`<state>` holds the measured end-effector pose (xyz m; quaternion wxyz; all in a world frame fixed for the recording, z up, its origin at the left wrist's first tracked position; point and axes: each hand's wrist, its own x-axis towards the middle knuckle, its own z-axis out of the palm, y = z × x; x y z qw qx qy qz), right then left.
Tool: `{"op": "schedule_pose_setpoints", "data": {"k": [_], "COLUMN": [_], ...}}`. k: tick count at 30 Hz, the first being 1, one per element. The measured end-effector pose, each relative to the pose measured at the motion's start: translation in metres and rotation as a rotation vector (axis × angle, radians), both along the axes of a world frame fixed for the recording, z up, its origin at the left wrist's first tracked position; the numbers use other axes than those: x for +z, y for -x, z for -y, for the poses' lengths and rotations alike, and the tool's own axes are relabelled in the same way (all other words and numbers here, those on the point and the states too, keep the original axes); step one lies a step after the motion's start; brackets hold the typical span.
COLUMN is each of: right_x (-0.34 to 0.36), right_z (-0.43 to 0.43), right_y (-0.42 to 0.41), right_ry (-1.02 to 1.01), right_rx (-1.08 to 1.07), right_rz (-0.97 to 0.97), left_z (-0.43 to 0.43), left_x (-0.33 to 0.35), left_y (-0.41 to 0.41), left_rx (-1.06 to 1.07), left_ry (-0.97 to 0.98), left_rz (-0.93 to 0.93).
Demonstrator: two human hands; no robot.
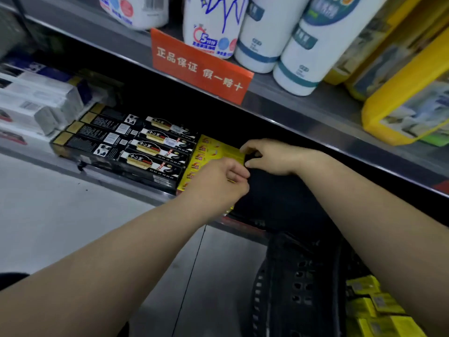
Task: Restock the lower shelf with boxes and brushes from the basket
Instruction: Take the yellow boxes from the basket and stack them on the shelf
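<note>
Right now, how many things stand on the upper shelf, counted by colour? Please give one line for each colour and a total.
White bottles: 4
Yellow packs: 2 at least; the stack is blurred, so the number is uncertain
Red sign: 1
Total: 7 at least

The lower shelf (136,188) carries black boxes (136,147), yellow boxes (209,152) beside them, and seemingly white cartons (36,103) leftward.

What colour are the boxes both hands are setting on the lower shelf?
Yellow with red print; the yellow boxes show between the left hand and right hand in the head view.
</note>
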<state>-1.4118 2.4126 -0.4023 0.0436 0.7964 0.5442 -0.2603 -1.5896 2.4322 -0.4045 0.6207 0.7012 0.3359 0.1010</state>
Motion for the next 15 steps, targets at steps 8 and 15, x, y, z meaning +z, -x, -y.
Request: {"op": "schedule_pose_setpoints", "data": {"k": [8,15], "right_x": [0.078,0.048], "right_z": [0.158,0.295], "right_y": [0.017,-0.001], "right_ry": [-0.37,-0.371], "right_rx": [-0.247,-0.553], "right_rz": [-0.231,-0.181], "left_z": [0.067,0.136], "left_x": [0.025,0.031], "left_y": [-0.014,-0.034], "left_rx": [-0.389,-0.652], "left_ry": [-0.563,-0.787], "left_rz": [0.099,0.246]}}
